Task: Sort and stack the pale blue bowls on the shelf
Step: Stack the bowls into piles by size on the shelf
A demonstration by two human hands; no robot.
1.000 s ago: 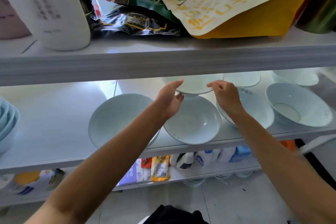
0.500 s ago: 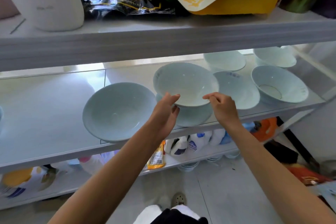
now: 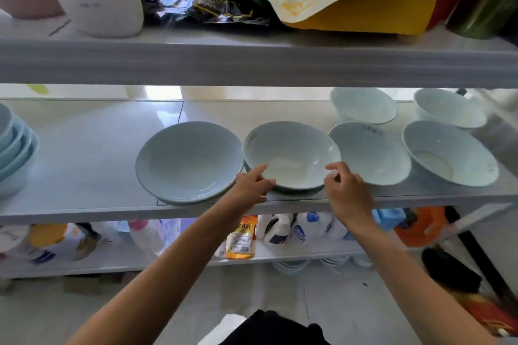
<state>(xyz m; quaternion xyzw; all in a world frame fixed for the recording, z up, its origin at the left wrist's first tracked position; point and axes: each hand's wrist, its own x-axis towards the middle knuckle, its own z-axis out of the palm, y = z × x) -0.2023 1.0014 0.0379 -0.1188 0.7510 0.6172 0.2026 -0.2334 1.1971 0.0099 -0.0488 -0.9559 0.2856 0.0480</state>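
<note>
Two bowls are nested now at the front of the middle shelf (image 3: 84,204). Half a second ago the top bowl (image 3: 291,157) was still up in the air in both hands; now it sits inside the lower bowl (image 3: 294,193), whose rim just peeks out at 6 o'clock under it. So that's one stack made, I'd say.

Left hand (image 3: 251,186) is at about 8 o'clock of the stack, thumb tip touching the top bowl's rim, fingers loose, so its grip looks let go or nearly. Right hand (image 3: 346,190) is at 4 o'clock, fingers curled just off the rim, holding nothing that I can see.

As for what's in stuff: every bowl looks empty. The wide bowl (image 3: 189,161) sits at 9 o'clock of the stack, rims about touching. At 3 o'clock is a bowl with faint writing (image 3: 370,154), then a footed-looking bowl (image 3: 448,154) further right. Two back bowls (image 3: 364,105) at 1 o'clock look like short stacks, hard to tell. Another nested pile (image 3: 14,148) is way off at 9 o'clock. Plenty of singles still to stack.
</note>
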